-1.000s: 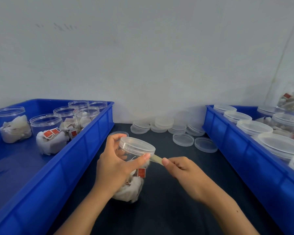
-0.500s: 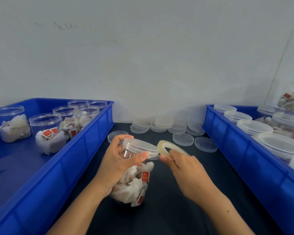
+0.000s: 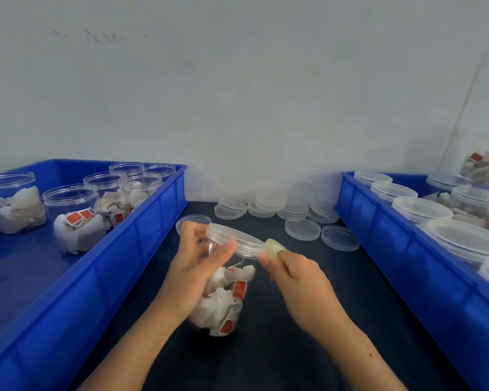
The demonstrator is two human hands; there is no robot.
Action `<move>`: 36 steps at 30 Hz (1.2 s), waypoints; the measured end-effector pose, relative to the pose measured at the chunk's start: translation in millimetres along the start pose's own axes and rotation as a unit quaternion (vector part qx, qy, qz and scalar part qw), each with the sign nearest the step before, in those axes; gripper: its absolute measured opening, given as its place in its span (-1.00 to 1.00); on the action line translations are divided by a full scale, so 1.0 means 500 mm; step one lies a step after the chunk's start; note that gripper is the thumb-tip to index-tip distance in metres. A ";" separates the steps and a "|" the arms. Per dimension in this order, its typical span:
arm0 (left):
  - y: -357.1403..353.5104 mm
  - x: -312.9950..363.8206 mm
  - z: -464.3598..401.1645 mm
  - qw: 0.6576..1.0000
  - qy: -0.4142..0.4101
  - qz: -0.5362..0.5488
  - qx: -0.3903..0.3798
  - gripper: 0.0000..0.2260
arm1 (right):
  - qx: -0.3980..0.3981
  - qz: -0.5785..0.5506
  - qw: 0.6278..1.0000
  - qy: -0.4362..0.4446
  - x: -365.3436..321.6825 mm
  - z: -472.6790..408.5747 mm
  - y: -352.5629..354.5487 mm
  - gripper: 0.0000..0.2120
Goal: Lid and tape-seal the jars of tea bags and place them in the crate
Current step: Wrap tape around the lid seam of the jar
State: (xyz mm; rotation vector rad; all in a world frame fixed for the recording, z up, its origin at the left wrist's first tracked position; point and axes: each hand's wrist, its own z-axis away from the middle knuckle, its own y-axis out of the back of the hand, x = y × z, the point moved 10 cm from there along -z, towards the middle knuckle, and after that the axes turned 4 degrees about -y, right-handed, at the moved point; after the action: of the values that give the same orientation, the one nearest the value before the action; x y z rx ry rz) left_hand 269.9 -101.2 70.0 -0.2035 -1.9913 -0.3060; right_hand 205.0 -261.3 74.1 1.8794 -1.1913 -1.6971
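Note:
A clear jar of tea bags point(image 3: 226, 294) with a clear lid point(image 3: 235, 240) on it is tilted above the dark table, its top leaning away to the right. My left hand point(image 3: 192, 275) grips the jar near its neck, thumb on the lid's edge. My right hand point(image 3: 299, 280) pinches a roll of clear tape point(image 3: 271, 246) held against the right side of the lid. A blue crate point(image 3: 378, 221) on the right holds several lidded jars point(image 3: 421, 210). Another blue crate point(image 3: 141, 230) on the left holds several open jars of tea bags point(image 3: 74, 215).
Stacks of spare clear lids point(image 3: 268, 206) lie at the back of the table by the wall, with loose lids point(image 3: 302, 229) in front and one lid point(image 3: 191, 221) behind my left hand. The crates close in both sides.
The jar has tilted further, its lid leaning to the right. The tape roll has turned edge-on and moved close against the lid's right side.

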 end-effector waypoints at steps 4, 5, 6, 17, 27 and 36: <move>0.015 0.028 0.015 0.987 -0.035 -0.132 0.082 -0.79 | 0.026 -0.111 0.993 -0.020 -0.002 0.008 -0.005 -0.34; 0.014 0.031 0.019 0.984 -0.037 -0.149 0.087 -0.71 | 0.030 -0.121 0.992 -0.020 -0.006 0.012 -0.009 -0.35; 0.012 0.031 0.021 0.982 -0.033 -0.160 0.089 -0.56 | 0.033 -0.124 0.992 -0.016 -0.011 0.015 -0.013 -0.37; 0.039 0.004 0.010 0.981 0.010 -0.157 0.115 -0.17 | -0.015 0.066 0.996 0.065 -0.055 0.034 0.002 -0.48; 0.027 -0.010 -0.005 0.995 0.002 -0.082 0.058 -0.13 | -0.041 0.136 0.990 0.011 0.001 0.000 0.010 -0.50; -0.001 -0.007 -0.006 1.000 0.000 -0.004 0.002 -0.34 | -0.038 0.157 0.986 0.029 -0.014 -0.003 0.007 -0.51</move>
State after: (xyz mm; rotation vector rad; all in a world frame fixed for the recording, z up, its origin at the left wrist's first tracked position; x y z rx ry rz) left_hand 273.8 -102.6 67.7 -0.1945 -1.9933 -0.3072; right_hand 205.4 -258.6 81.6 1.5871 -1.3011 -1.4844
